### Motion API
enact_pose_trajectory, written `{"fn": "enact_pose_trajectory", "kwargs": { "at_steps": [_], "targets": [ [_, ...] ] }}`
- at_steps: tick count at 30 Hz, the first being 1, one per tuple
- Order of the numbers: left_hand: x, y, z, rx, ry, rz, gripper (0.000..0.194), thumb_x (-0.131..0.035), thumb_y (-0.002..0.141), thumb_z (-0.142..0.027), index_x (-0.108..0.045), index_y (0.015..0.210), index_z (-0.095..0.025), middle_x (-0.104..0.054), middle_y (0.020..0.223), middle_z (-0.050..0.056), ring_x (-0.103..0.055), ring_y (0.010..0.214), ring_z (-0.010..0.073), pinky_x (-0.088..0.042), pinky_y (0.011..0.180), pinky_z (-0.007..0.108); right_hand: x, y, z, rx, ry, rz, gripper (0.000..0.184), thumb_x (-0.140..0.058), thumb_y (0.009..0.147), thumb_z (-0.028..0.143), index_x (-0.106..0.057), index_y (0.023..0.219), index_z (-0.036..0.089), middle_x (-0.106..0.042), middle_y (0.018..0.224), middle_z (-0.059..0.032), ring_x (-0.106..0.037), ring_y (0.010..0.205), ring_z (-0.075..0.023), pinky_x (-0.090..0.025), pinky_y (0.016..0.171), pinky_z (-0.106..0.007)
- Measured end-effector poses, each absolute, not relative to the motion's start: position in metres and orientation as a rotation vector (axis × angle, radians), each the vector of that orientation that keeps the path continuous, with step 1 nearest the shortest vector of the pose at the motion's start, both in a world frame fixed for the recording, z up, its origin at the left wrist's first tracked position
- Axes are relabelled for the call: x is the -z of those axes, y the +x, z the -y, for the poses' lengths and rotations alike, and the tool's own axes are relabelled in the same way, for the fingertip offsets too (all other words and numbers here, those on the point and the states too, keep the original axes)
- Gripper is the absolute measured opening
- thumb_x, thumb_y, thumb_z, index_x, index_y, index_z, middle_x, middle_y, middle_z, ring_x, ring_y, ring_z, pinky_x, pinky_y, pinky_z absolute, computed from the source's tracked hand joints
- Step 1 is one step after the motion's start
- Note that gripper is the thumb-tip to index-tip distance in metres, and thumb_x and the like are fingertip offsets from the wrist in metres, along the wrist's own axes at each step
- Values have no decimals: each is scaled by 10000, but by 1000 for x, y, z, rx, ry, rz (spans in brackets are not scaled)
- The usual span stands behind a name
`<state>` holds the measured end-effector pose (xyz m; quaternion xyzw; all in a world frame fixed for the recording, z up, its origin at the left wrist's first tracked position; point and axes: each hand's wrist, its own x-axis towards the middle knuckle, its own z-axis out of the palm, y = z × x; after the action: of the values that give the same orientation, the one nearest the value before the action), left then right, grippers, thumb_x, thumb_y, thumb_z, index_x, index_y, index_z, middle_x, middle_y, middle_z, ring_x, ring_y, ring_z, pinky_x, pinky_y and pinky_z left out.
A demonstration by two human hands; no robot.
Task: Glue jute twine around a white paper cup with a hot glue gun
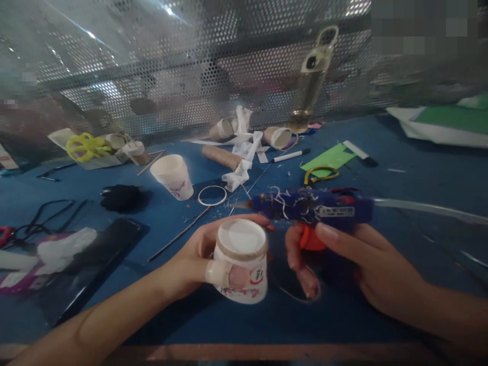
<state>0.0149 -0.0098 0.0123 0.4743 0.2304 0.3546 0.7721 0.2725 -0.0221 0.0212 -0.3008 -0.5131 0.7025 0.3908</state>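
My left hand point(206, 254) is wrapped round an upside-down white paper cup point(244, 274) with pinkish print; a brown band, which looks like twine, runs round its upturned base. A bandage covers part of the left thumb. In my right hand point(358, 254) is a blue hot glue gun point(312, 206) with an orange trigger, its nozzle pointing left just above and behind the cup. White glue strands cling to the gun's body, and a clear glue stick point(427, 207) juts from its rear. Nozzle and cup look apart.
Beyond the cup stand a stack of paper cups point(173, 178), a white ring point(212, 195) and a twine-wrapped roll point(221, 156). Yellow-handled scissors point(87, 147) lie back left, a glass bottle point(310, 86) leans against the perforated metal screen point(171, 86), and a dark flat package point(99, 264) lies left.
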Motion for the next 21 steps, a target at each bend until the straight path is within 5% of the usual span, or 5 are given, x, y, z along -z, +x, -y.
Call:
{"fn": "enact_pose_trajectory", "kwargs": {
  "at_steps": [6,13,16,21],
  "targets": [
    [-25,14,12,-653,1124,-453,696,-944,583,-208,-791,1262,-210,-788,1203,109,-746,1001,263,-594,887,331,-24,266,8,-1501,-989,1155,368,-824,825,585,-841,786,220,-791,775,-38,-711,637,-167,-602,625,-260],
    [-45,16,14,-347,1635,-299,568,-841,838,-368,-747,1343,-126,-762,1319,168,-703,1237,328,-543,1077,415,-21,259,9,-1676,-901,1141,396,-822,841,588,-881,911,203,-863,1045,-121,-821,987,-279,-674,886,-361],
    [-53,18,12,-112,1643,-272,603,-663,983,-442,-658,1465,-80,-688,1453,193,-670,1340,329,-489,1164,413,-20,258,9,-1713,-891,1154,387,-827,851,578,-881,927,202,-862,1030,-121,-821,965,-259,-670,907,-366],
    [-61,17,10,-54,1663,-239,685,-597,1013,-512,-651,1444,16,-691,1429,244,-655,1354,354,-479,1177,393,-19,260,5,-1597,-977,1103,362,-851,826,539,-860,855,178,-839,889,-96,-779,829,-217,-659,879,-369]
  ]
}}
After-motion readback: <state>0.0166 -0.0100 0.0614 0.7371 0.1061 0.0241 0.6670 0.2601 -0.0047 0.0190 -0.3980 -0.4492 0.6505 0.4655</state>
